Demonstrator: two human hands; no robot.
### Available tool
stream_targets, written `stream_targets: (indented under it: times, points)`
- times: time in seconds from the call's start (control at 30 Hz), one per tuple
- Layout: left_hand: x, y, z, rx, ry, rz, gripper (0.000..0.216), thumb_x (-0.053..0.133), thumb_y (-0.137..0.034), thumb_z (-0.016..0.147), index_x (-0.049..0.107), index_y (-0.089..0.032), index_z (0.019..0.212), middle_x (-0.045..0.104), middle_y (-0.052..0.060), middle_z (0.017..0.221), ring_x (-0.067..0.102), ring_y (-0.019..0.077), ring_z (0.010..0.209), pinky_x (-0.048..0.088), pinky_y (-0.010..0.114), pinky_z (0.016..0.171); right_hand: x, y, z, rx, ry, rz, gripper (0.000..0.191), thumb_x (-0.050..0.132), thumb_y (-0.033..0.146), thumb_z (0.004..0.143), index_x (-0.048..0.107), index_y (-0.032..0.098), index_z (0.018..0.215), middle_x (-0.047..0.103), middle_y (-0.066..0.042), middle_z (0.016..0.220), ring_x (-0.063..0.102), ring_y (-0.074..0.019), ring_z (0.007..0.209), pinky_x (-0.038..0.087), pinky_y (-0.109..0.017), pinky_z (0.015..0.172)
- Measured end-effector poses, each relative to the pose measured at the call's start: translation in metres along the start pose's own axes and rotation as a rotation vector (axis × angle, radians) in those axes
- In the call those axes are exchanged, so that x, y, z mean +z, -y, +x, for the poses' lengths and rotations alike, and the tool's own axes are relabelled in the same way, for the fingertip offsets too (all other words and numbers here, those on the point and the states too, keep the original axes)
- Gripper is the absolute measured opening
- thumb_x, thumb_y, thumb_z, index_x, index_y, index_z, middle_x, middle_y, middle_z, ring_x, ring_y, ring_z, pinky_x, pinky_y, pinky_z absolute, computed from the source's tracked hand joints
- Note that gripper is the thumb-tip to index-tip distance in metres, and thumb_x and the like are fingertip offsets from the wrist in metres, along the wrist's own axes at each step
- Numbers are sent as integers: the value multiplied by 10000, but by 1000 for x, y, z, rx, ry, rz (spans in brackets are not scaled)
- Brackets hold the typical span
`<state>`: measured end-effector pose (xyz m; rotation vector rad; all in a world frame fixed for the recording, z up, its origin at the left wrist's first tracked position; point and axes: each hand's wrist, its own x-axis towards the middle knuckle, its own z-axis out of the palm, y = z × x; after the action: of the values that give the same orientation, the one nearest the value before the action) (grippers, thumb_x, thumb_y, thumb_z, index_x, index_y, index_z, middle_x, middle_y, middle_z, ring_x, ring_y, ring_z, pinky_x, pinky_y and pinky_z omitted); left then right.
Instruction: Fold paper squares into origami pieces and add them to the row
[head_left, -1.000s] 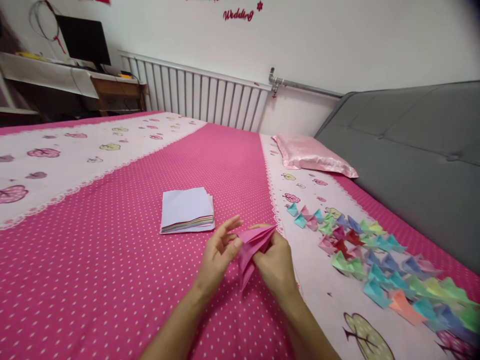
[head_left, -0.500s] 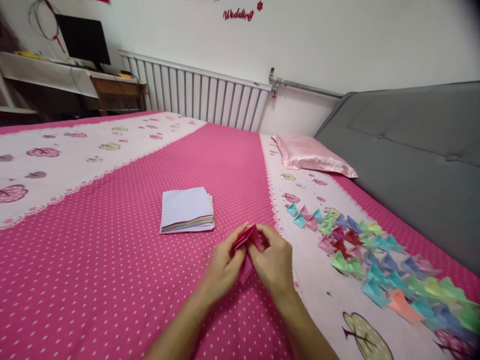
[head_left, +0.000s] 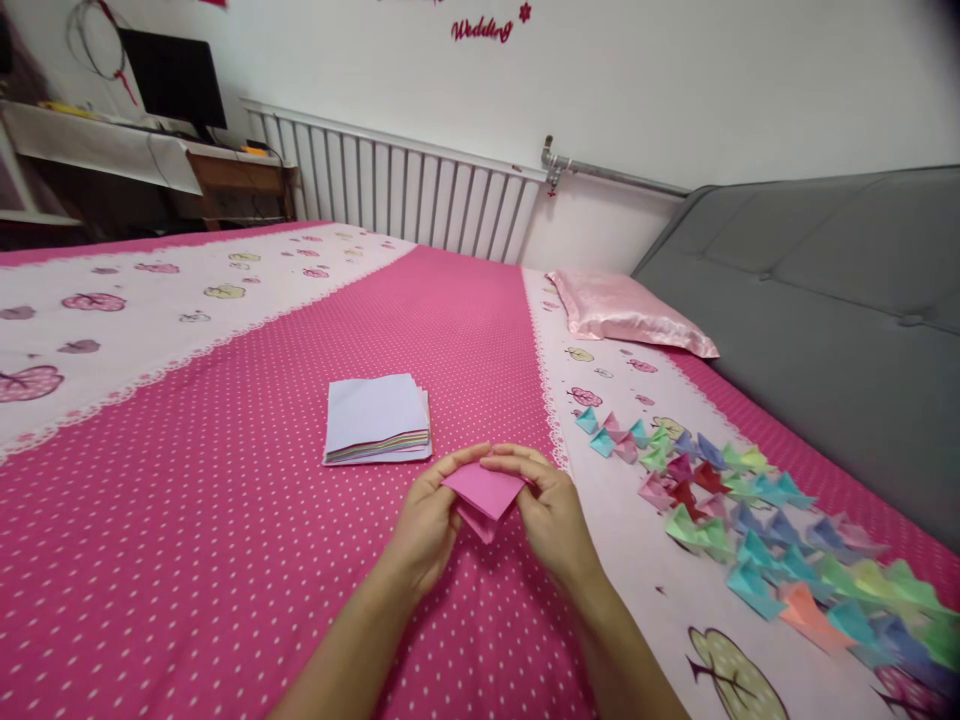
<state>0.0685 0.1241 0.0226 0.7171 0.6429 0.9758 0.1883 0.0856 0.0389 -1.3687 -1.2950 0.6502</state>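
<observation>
A folded pink paper (head_left: 484, 493) is held just above the pink dotted bedspread (head_left: 225, 500), pinched from both sides. My left hand (head_left: 426, 522) grips its left edge with thumb and fingers closed on it. My right hand (head_left: 551, 510) grips the right edge the same way. The paper now shows a flat, roughly square face on top. A stack of square coloured paper sheets (head_left: 377, 418) lies just beyond my hands, a little to the left.
Several small folded paper shapes (head_left: 750, 520) in many colours lie in rows on the white strip to the right. A pink pillow (head_left: 626, 312) rests by the grey headboard (head_left: 840, 320). A radiator (head_left: 405, 195) and a desk stand along the far wall.
The pink paper went from a long pointed shape, through a bunched fold, to a flat compact square. Both hands stayed on it and shifted slightly closer together.
</observation>
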Motion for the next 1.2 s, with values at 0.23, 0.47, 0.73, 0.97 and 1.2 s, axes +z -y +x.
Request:
stream_targets:
  times: [0.23,0.47,0.73,0.97,1.2]
  points:
    - [-7,-9,-5,-81,121,-18,422,545,-67,664,600,-140,1077,653,74,912,565,114,703,446,199,624,-6,1,1,28,-24,-69,413,393,30,690,718,250,815,578,-33,1106,513,-187,1053,356,-366,941]
    - [-8,-9,-6,-8,165,33,473,605,-217,730,521,-172,1193,602,114,1086,580,152,815,456,232,699,-14,8,-1,53,83,-58,393,426,35,659,714,254,811,516,-15,1228,462,-192,1142,347,-367,958]
    - [-12,-3,0,195,58,238,513,701,-205,657,548,-216,1146,631,64,1025,598,138,786,478,221,670,-21,14,-4,138,176,126,180,539,120,693,675,190,787,611,-67,1060,527,-207,1057,399,-349,891]
    - [-3,-6,-7,203,166,355,549,691,-215,657,536,-216,1183,637,79,1045,611,159,772,488,235,639,-15,5,0,156,17,221,212,690,235,646,577,176,815,593,-9,763,570,-142,715,464,-257,657]
    - [-4,-1,-3,58,116,295,370,703,-314,647,651,-112,953,636,36,623,514,85,492,384,185,485,-14,0,1,228,-33,350,296,691,269,670,590,178,934,603,-20,824,584,-137,767,474,-252,692]
